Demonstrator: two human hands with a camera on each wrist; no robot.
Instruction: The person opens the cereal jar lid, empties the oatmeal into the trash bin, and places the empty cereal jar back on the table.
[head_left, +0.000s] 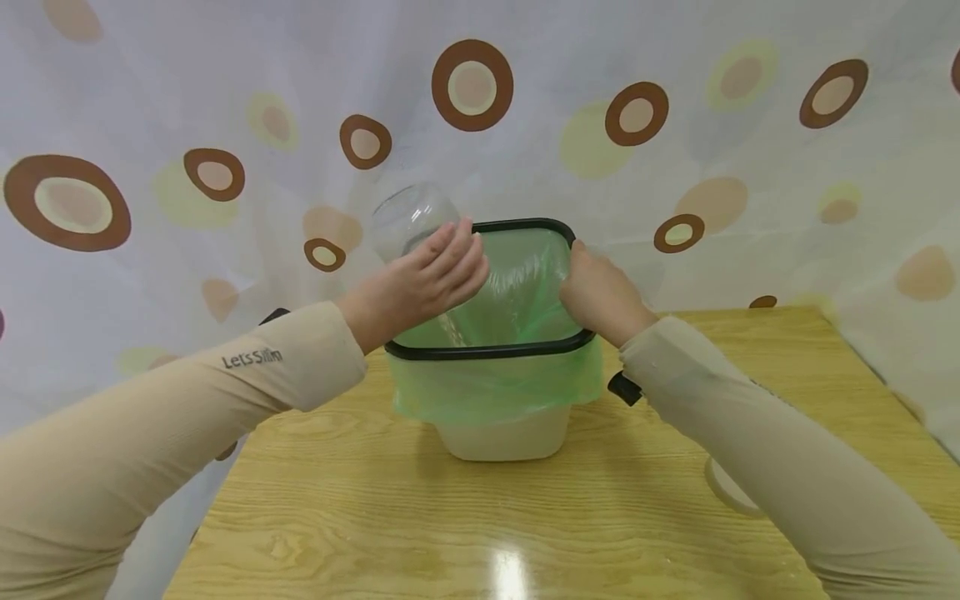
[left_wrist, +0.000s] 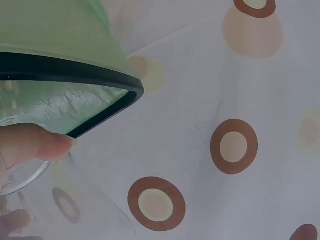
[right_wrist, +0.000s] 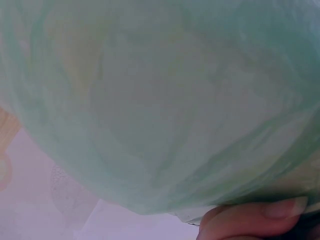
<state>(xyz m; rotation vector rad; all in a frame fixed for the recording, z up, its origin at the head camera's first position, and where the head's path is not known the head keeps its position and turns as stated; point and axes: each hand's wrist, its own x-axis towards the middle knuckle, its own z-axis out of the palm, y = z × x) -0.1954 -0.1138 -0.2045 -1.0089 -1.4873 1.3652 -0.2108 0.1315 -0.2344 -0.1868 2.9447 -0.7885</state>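
A small cream trash bin (head_left: 502,437) stands on the table, lined with a green plastic bag (head_left: 495,387) folded over its black rim (head_left: 491,352). My left hand (head_left: 420,287) grips a clear, rounded container (head_left: 412,208) tilted at the bin's left side. Below that hand, a pale streak shows inside the bin; what it is cannot be told. In the left wrist view, the thumb (left_wrist: 37,145) presses on the clear container's edge (left_wrist: 30,180). My right hand (head_left: 603,292) grips the rim at the right. Green bag (right_wrist: 150,115) fills most of the right wrist view, above curled fingers (right_wrist: 250,220).
The wooden table (head_left: 337,517) reaches back to a white curtain (head_left: 525,167) printed with brown and yellow circles. A round pale object (head_left: 723,492) lies at the right, partly behind my right sleeve (head_left: 787,433). A black wrist strap piece (head_left: 624,388) hangs by the right cuff.
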